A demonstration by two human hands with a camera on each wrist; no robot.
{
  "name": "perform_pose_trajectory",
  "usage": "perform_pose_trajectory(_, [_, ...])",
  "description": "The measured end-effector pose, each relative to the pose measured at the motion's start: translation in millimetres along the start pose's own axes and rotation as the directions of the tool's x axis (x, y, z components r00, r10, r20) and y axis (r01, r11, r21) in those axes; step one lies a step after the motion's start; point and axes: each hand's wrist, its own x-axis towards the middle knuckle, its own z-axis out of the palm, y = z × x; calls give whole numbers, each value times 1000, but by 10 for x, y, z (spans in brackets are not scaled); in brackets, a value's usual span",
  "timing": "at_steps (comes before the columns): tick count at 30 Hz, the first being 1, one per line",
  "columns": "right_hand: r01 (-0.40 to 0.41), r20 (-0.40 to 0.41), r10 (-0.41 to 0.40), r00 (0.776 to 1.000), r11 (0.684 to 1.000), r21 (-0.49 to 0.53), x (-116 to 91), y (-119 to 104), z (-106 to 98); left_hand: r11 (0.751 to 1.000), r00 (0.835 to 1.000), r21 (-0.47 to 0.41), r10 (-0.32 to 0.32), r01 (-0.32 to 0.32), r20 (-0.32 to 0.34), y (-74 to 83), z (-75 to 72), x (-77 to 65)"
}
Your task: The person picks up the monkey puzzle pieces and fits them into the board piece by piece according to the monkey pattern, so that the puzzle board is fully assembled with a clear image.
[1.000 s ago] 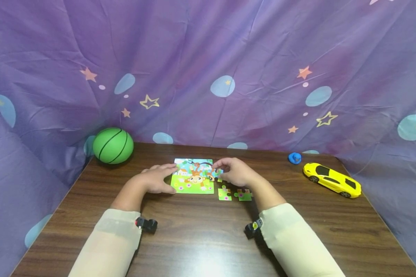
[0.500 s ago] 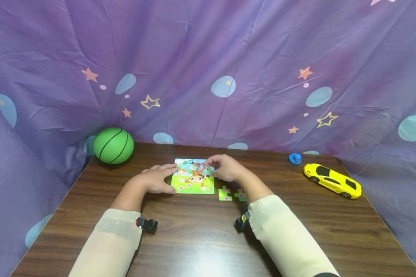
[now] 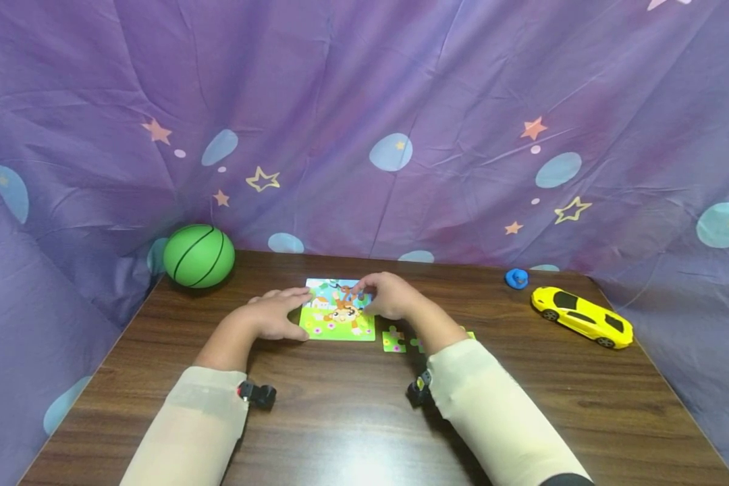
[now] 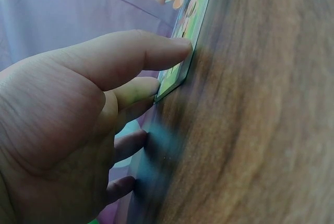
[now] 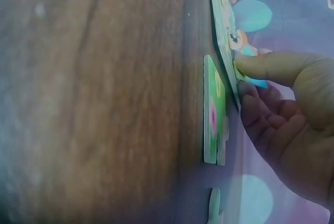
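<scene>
A jigsaw board (image 3: 318, 331) with a monkey picture lies flat on the wooden table. My left hand (image 3: 273, 316) rests at its left side, fingers extended; in the left wrist view the thumb (image 4: 162, 52) lies on the corner of the board. Over the right part of the board, my right hand (image 3: 393, 298) pinches a puzzle piece (image 5: 248, 50) between thumb and fingers. The piece shows orange, blue and green and is tilted above the board, seen also in the left wrist view. The right hand hides some of the board's right side.
Right of the board lie loose puzzle pieces (image 3: 392, 341), some partly covered by the right forearm. A green ball (image 3: 198, 256) stands at the back left. A blue rubber duck (image 3: 516, 278) and a yellow toy car (image 3: 583, 316) are at the right. A purple curtain (image 3: 316, 135) hangs behind.
My right hand has moved left with the puzzle piece, from the board's right edge to over its right part. My left hand has stayed in place.
</scene>
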Motion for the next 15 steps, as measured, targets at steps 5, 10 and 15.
perform_pose_trajectory(5, [14,-19,-14,1000,999,-44,13,-22,25,1000,1000,-2,1,-1,4,-1,-4,-1])
perform_pose_trajectory(10, [19,-29,-22,999,997,-77,19,-19,38,1000,1000,-7,2,-2,3,-4,0,2])
perform_pose_trajectory(15, [41,-14,-43,999,994,-102,10,-13,27,1000,1000,-8,3,-3,1,-10,6,2])
